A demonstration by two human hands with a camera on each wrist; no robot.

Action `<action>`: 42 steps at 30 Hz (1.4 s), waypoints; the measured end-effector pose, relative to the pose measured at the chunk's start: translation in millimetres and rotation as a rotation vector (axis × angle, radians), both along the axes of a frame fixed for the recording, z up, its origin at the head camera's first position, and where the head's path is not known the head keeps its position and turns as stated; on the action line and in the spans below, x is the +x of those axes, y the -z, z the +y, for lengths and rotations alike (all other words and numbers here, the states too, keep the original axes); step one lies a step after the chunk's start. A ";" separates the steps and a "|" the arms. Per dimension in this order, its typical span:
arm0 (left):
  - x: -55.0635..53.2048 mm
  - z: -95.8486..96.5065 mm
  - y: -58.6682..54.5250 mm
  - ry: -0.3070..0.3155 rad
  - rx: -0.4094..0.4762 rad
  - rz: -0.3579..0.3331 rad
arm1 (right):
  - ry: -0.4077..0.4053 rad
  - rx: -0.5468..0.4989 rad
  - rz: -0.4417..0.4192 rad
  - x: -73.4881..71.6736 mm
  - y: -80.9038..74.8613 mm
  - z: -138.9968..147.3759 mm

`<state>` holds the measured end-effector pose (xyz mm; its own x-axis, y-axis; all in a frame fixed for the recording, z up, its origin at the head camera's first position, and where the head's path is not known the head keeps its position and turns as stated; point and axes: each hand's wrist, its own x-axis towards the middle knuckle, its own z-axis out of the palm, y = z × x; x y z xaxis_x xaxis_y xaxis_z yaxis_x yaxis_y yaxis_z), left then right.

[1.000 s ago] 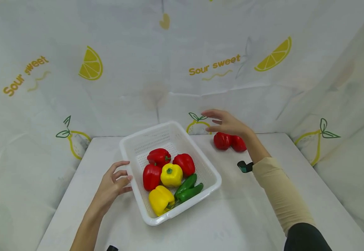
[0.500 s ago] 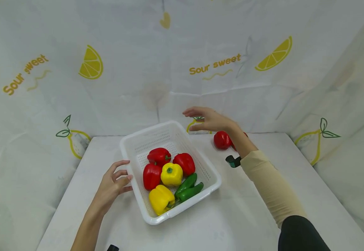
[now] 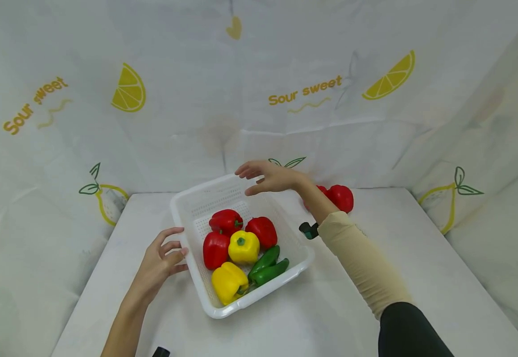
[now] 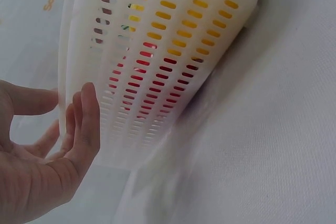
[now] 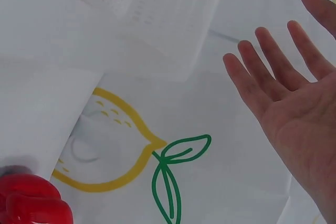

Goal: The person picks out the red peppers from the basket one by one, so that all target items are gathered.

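A white perforated plastic basket (image 3: 186, 270) stands at an angle on the table. In it lie three red bell peppers (image 3: 216, 250), two yellow bell peppers (image 3: 244, 247) and two long green peppers (image 3: 271, 272). My left hand (image 3: 160, 263) holds the basket's left rim with bent fingers. The left wrist view shows the thumb at the rim and other fingertips against the outer wall (image 4: 157, 77). Above the basket's far right corner is my right hand (image 3: 272, 177), fingers spread and nothing in it; the right wrist view shows its bare palm (image 5: 299, 114).
Two more red bell peppers (image 3: 341, 198) rest at the back of the white table (image 3: 397, 248), one partly hidden by my right forearm. A white curtain (image 3: 187, 144) printed with lemons hangs behind the table and at its sides.
My right hand has moved left, from near the two red bell peppers at the back to over the basket's far corner. The left hand and basket stay in place.
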<state>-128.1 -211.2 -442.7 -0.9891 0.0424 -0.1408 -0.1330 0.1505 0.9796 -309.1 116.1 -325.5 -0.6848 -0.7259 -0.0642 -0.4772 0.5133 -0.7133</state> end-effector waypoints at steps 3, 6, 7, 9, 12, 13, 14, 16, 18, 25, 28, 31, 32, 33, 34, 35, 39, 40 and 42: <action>-0.4 0.2 0.0 0.001 -0.001 -0.001 | -0.020 0.018 -0.013 -0.5 3.2 -8.1; -1.0 0.2 0.3 0.002 0.003 -0.003 | -0.040 0.036 -0.026 -0.7 4.1 -15.9; -1.1 0.2 0.5 0.002 0.004 -0.004 | -0.047 0.040 -0.033 -0.7 4.2 -18.5; -1.2 0.0 0.7 -0.001 0.004 -0.005 | -0.059 0.046 -0.047 -0.9 5.1 -24.1; -0.3 -0.7 1.4 -0.002 0.002 -0.008 | -0.083 0.057 -0.068 -2.0 8.3 -33.4; -0.1 -0.9 1.4 -0.004 0.003 -0.009 | -0.092 0.059 -0.077 -2.7 10.0 -36.2; 0.1 -1.1 1.4 -0.005 0.004 -0.010 | -0.100 0.062 -0.087 -3.3 11.5 -38.9; 0.4 -1.6 1.2 -0.006 0.008 -0.012 | -0.110 0.068 -0.117 -4.5 14.8 -43.8; 0.3 -1.8 0.8 -0.006 0.015 -0.013 | -0.113 0.070 -0.153 -5.5 18.5 -47.9; 0.0 -0.8 0.6 -0.005 0.009 -0.009 | -0.146 0.087 -0.215 -5.9 32.7 -61.3; -0.1 -0.3 1.0 -0.008 0.006 -0.011 | -0.173 0.106 -0.217 -4.7 38.4 -66.8; -0.3 0.0 1.0 -0.010 0.008 -0.013 | -0.182 0.121 -0.231 -3.0 40.9 -70.8; -0.4 0.0 0.9 -0.010 0.010 -0.014 | -0.186 0.129 -0.234 -2.3 41.0 -71.9; -0.5 0.0 0.9 -0.010 0.010 -0.013 | -0.188 0.137 -0.240 -1.8 40.9 -72.7; -0.6 0.1 0.8 -0.009 0.012 -0.013 | -0.189 0.147 -0.245 -1.3 40.8 -73.4; -0.6 0.0 0.7 -0.008 0.013 -0.013 | -0.191 0.157 -0.250 -1.6 41.5 -74.0; -0.5 -0.1 0.6 -0.005 0.018 -0.012 | -0.200 0.206 -0.263 -3.2 45.3 -76.6; -0.3 -0.1 0.6 -0.006 0.019 -0.012 | -0.198 0.215 -0.268 -3.7 46.6 -77.1; 0.0 -0.2 0.8 -0.007 0.021 -0.012 | -0.192 0.229 -0.277 -4.1 48.6 -77.9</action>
<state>-128.1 -211.4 -443.4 -0.9876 0.0383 -0.1520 -0.1459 0.1289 0.9809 -313.2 38.2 -374.2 -0.4727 -0.7842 -0.4021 -0.3856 0.5943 -0.7057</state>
